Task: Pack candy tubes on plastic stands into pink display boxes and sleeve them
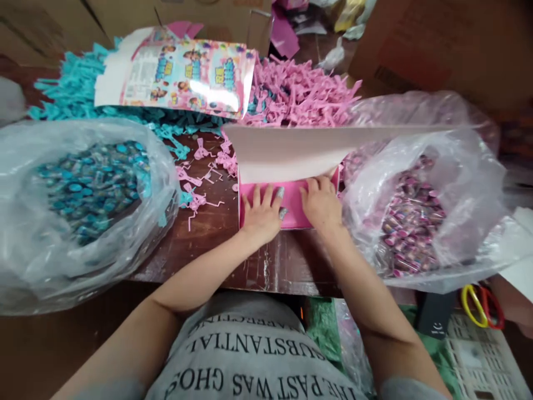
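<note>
In front of me on the dark table a small cardboard box stands with its white flap raised at the back. A bright pink sheet or lining covers its inside. My left hand lies on the pink surface with fingers spread, and silvery wraps cover two of its fingertips. On the right side of the box, my right hand rests with its fingers bent over the pink surface near the wall. Neither hand shows anything held. What lies under the palms is hidden.
A clear bag of small blue-capped pieces sits left; another with pink-capped pieces sits right. Behind are blue plastic parts, pink plastic parts and printed card sheets. Yellow-and-red scissors lie at lower right.
</note>
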Tool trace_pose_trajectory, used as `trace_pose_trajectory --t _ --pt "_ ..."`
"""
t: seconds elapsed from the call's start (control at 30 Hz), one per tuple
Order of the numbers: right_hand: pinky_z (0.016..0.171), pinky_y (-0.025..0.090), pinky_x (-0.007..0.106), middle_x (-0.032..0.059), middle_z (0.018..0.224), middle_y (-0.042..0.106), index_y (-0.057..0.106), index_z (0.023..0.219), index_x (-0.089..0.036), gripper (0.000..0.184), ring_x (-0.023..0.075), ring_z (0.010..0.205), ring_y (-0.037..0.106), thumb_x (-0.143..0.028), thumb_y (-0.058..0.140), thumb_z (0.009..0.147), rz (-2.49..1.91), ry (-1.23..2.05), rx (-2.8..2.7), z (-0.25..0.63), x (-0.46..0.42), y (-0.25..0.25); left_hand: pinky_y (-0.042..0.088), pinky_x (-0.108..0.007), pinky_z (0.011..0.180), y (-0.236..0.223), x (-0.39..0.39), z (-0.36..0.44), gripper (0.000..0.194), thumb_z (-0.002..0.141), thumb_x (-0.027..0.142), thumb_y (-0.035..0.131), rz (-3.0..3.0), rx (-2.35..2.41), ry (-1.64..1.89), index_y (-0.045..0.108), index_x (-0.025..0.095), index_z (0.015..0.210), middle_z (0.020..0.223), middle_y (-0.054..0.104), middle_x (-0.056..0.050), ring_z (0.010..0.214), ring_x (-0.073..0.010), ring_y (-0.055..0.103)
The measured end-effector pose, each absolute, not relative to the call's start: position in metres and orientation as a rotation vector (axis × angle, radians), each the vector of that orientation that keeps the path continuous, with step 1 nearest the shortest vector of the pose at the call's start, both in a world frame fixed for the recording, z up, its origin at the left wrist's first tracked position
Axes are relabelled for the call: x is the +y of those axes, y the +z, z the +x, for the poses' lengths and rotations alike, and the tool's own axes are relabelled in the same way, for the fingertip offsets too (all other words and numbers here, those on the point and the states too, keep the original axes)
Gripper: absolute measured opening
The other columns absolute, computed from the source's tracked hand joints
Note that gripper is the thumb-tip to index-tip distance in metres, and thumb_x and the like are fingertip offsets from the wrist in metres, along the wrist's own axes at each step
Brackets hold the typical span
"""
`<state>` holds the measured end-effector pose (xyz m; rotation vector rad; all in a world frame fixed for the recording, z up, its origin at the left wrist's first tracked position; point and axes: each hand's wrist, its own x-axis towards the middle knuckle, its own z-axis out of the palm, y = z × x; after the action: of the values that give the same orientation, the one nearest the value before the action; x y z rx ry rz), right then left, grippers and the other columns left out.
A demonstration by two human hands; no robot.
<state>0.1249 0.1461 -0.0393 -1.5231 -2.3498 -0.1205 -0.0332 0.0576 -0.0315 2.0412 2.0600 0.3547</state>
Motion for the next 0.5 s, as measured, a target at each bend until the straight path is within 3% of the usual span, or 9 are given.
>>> trace_pose_trajectory --t 0.13,0.23,0.3,0.37,0.43,0.5 --pt "0.07 0.045 0.041 0.0262 0.112 0.066 0.07 0.115 -0.01 0.036 0.0351 0.098 0.059 -0.034 0.045 0.106 -1.58 -0.259 -2.325 0.126 0.145 -0.057 0.019 -0.078 0.128 -0.037 0.086 -0.062 0.058 0.108 0.048 0.04 2.075 1.946 0.231 0.045 0.031 0.163 0.175 0.034 -0.004 0.164 -0.0432 0.019" --pt "0.066 0.042 0.04 0.0254 0.103 0.067 0.072 0.108 -0.01 0.037 0.0338 0.089 0.06 -0.034 0.043 0.105 -1.582 -0.331 -2.308 0.129 0.148 -0.068 0.02 -0.074 0.13 -0.035 0.095 -0.062 0.06 0.107 0.047 0.045 2.079 1.871 0.204 0.042 0.032 0.165 0.176 0.033 -0.002 0.164 -0.043 0.019" --pt "0.065 0.045 0.044 0.0263 0.105 0.068 0.073 0.11 -0.011 0.039 0.0357 0.088 0.062 -0.036 0.044 0.104 -1.564 -0.322 -2.301 0.136 0.152 -0.071 0.026 -0.069 0.13 -0.031 0.093 -0.06 0.059 0.106 0.045 0.049 2.12 1.827 0.277 0.048 0.026 0.162 0.172 0.039 -0.006 0.161 -0.0417 0.027" --pt "0.067 0.049 0.049 0.0267 0.11 0.07 0.073 0.121 -0.014 0.044 0.0394 0.095 0.065 -0.042 0.044 0.103 -1.468 -0.259 -2.276 0.145 0.157 -0.068 0.033 -0.056 0.131 -0.019 0.084 -0.068 0.051 0.107 0.04 0.049 2.246 1.728 0.459 0.059 0.018 0.153 0.164 0.051 -0.01 0.155 -0.0344 0.041" --pt "0.075 0.053 0.055 0.0271 0.114 0.071 0.072 0.129 -0.021 0.051 0.0415 0.104 0.066 -0.052 0.043 0.102 -1.291 -0.22 -2.194 0.149 0.159 -0.059 0.038 -0.044 0.128 0.001 0.066 -0.096 0.043 0.109 0.038 0.046 2.38 1.626 0.705 0.068 0.017 0.14 0.153 0.062 -0.011 0.146 -0.026 0.052" --pt "0.084 0.054 0.058 0.0275 0.113 0.072 0.072 0.132 -0.027 0.05 0.0417 0.109 0.067 -0.058 0.049 0.1 -1.111 -0.251 -2.069 0.138 0.154 -0.043 0.042 -0.041 0.124 0.025 0.043 -0.152 0.039 0.109 0.039 0.046 2.375 1.735 0.904 0.071 0.019 0.132 0.145 0.067 -0.011 0.14 -0.024 0.057"
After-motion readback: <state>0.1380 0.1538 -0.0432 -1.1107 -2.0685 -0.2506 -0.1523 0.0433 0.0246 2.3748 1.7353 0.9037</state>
